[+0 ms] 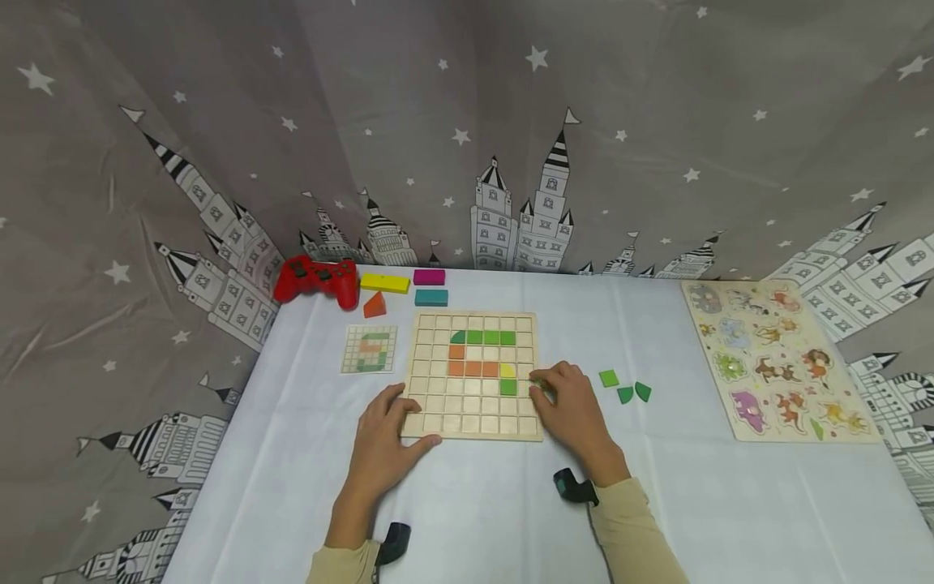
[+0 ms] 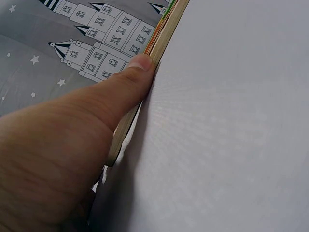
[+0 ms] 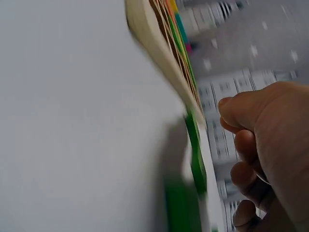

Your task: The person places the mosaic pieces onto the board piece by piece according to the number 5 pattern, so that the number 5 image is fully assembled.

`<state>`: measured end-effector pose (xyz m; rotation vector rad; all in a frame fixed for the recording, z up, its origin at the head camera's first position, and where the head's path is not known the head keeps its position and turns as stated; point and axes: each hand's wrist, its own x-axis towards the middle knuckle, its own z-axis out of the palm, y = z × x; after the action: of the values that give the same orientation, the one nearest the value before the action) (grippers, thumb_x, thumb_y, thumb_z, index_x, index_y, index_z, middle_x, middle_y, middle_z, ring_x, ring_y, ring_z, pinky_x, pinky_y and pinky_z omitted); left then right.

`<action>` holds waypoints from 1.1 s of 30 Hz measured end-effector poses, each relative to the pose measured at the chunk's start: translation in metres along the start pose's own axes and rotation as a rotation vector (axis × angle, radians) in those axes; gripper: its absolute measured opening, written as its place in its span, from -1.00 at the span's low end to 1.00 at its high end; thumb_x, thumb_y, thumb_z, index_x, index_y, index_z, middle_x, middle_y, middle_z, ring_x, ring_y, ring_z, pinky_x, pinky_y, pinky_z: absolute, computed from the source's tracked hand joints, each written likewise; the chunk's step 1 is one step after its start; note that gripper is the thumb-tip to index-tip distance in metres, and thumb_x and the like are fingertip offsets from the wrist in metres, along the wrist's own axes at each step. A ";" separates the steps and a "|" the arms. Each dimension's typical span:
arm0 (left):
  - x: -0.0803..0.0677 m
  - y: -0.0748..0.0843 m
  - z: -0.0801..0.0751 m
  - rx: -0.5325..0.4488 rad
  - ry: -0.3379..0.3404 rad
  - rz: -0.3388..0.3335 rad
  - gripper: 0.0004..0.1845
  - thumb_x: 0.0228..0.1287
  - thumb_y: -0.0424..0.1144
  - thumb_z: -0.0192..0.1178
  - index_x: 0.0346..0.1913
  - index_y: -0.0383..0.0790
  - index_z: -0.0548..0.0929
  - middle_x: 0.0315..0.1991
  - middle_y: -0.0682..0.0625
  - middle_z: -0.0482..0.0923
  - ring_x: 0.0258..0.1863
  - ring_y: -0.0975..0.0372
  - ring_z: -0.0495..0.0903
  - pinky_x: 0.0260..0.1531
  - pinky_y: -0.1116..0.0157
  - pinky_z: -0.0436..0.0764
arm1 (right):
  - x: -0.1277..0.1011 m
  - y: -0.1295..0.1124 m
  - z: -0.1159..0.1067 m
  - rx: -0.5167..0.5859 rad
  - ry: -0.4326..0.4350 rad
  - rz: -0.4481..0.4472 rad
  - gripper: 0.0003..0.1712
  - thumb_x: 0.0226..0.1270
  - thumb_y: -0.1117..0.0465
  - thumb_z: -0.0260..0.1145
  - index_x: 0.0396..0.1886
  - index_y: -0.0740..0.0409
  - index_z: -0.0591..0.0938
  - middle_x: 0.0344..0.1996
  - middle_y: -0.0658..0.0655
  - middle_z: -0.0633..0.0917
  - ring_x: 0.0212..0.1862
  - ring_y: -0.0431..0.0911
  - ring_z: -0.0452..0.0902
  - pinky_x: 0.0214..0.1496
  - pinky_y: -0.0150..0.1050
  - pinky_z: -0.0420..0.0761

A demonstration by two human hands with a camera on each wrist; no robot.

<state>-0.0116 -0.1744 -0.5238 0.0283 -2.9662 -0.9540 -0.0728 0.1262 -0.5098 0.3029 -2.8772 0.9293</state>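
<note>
Wooden grid board (image 1: pixel 474 377) lies flat mid-worktop (image 1: pixel 467 503), partly filled: green row on top, orange beneath, one yellow and one green tile lower right; bottom rows bare, so roughly half of the pattern card (image 1: pixel 370 349) appears matched. Three loose green pieces (image 1: pixel 625 388) wait right of it. Left hand (image 1: pixel 390 442) rests flat, steadying the near-left corner. Right hand (image 1: pixel 572 410), fingers curled, pinches a small green tile (image 3: pixel 195 154) at the right edge.
</note>
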 end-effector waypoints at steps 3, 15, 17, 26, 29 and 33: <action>0.000 0.001 -0.001 0.001 0.000 -0.002 -0.41 -0.05 0.07 0.61 -0.01 -0.07 0.59 0.49 -0.17 0.30 0.51 -0.14 0.22 0.45 -0.27 0.22 | -0.005 0.019 -0.017 0.000 0.048 0.065 -0.73 0.38 0.15 0.39 0.01 0.12 0.76 -0.27 0.08 0.65 -0.22 -0.05 0.45 -0.17 -0.16 0.46; 0.000 0.001 -0.003 -0.002 -0.004 -0.016 -0.40 -0.05 0.06 0.61 0.01 -0.09 0.59 0.50 -0.17 0.28 0.52 -0.16 0.20 0.46 -0.26 0.21 | -0.018 0.070 -0.057 -0.160 0.115 0.319 -0.47 0.27 -0.08 0.48 0.00 0.26 0.71 -0.15 0.31 0.63 -0.05 0.22 0.51 -0.03 0.11 0.48; 0.000 0.002 -0.004 -0.002 -0.007 -0.019 -0.40 -0.05 0.06 0.61 0.01 -0.09 0.59 0.50 -0.17 0.27 0.52 -0.16 0.19 0.47 -0.26 0.20 | -0.017 0.070 -0.057 -0.163 0.098 0.326 -0.47 0.28 -0.07 0.47 0.01 0.27 0.70 -0.15 0.32 0.63 -0.05 0.23 0.51 0.00 0.13 0.48; -0.001 0.001 -0.002 -0.002 -0.014 -0.013 -0.40 -0.05 0.07 0.61 0.01 -0.08 0.59 0.50 -0.17 0.28 0.52 -0.16 0.19 0.47 -0.27 0.20 | -0.017 0.069 -0.055 -0.145 0.066 0.340 -0.59 0.38 0.11 0.35 0.12 0.24 0.67 -0.09 0.32 0.62 0.05 0.26 0.47 0.14 0.23 0.42; -0.001 0.002 -0.001 -0.001 -0.013 -0.011 -0.40 -0.05 0.07 0.61 0.01 -0.08 0.59 0.50 -0.17 0.28 0.52 -0.15 0.18 0.46 -0.27 0.20 | -0.018 0.069 -0.054 -0.146 0.069 0.349 -0.56 0.37 0.09 0.37 0.11 0.27 0.66 -0.10 0.33 0.61 0.04 0.26 0.46 0.15 0.23 0.41; 0.000 0.002 -0.001 -0.003 -0.014 -0.009 -0.40 -0.05 0.07 0.60 0.00 -0.08 0.59 0.50 -0.16 0.27 0.52 -0.15 0.18 0.46 -0.27 0.19 | -0.018 0.068 -0.051 -0.150 0.085 0.346 -0.58 0.37 0.09 0.37 0.09 0.28 0.67 -0.13 0.32 0.61 0.00 0.24 0.45 0.11 0.20 0.40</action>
<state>-0.0111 -0.1732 -0.5223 0.0349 -2.9800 -0.9633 -0.0688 0.2133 -0.5102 -0.2493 -2.9497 0.7405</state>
